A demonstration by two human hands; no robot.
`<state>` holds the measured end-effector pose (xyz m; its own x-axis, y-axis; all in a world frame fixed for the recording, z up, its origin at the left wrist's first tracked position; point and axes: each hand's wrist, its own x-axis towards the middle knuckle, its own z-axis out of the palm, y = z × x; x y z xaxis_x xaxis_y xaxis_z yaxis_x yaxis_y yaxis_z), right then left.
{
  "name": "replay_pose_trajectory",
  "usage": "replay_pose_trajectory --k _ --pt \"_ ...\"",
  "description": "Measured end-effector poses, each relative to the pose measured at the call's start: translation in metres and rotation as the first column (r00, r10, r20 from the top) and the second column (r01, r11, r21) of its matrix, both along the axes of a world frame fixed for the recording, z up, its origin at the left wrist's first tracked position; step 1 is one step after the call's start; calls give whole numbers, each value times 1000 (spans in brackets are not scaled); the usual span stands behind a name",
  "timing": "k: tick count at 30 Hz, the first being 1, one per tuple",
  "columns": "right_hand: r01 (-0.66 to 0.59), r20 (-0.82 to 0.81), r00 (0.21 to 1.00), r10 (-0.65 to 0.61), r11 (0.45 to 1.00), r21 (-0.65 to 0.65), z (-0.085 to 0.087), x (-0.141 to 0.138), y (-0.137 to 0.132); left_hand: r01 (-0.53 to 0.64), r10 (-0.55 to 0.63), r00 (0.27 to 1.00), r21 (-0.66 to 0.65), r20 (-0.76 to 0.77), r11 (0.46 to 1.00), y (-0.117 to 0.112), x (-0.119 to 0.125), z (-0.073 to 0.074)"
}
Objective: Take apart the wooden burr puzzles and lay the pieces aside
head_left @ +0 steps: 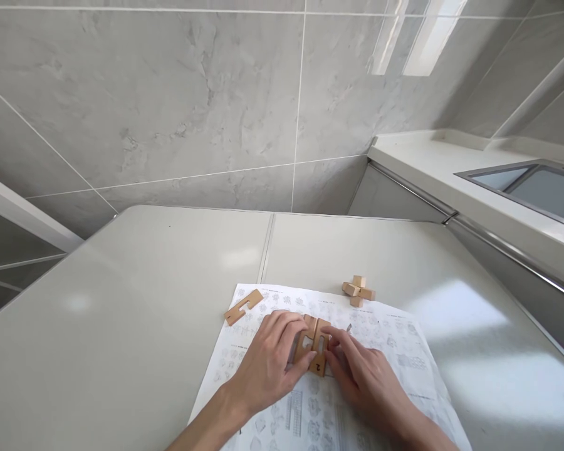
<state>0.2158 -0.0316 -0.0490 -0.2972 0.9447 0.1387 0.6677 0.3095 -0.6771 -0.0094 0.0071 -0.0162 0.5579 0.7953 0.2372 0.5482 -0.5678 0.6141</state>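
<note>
Several flat notched wooden puzzle pieces (314, 344) lie side by side on a printed instruction sheet (395, 351). My left hand (270, 363) grips them from the left, fingers curled on their edge and thumb beneath. From the right, my right hand (357, 369) pinches the same pieces with its fingertips. One loose notched piece (243, 307) rests at the sheet's top left corner. A small assembled wooden cross (358, 291) stands just beyond the sheet's far edge.
The sheet lies on a pale grey table (145, 313) with a seam down its middle. Grey tiled wall behind. At the right runs a white counter (451, 181) with a sunken steel sink (536, 185) and a rail along its front.
</note>
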Motion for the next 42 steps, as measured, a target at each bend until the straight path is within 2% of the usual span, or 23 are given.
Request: replay_pose_trajectory --k 5,10,16,25,34,42 --pt "-134 37 991 132 990 37 9 -4 -2 11 -11 1000 -18 -5 1000 1 0 -1" --pt "-209 22 978 209 978 6 18 -4 -3 -5 7 999 65 -34 998 1 1 -5" --pt "-164 24 986 164 986 37 15 -5 -3 -108 113 993 127 -33 986 4 -2 -11" --pt "-175 75 982 174 984 7 15 -5 -2 -219 240 965 175 -107 960 5 -4 -15" --pt "-187 69 979 190 982 -39 16 -4 -2 -279 314 940 228 -136 933 8 -9 -15" --pt "-191 84 978 191 982 -8 12 -3 -4 -403 486 854 350 -189 845 10 -8 -18"
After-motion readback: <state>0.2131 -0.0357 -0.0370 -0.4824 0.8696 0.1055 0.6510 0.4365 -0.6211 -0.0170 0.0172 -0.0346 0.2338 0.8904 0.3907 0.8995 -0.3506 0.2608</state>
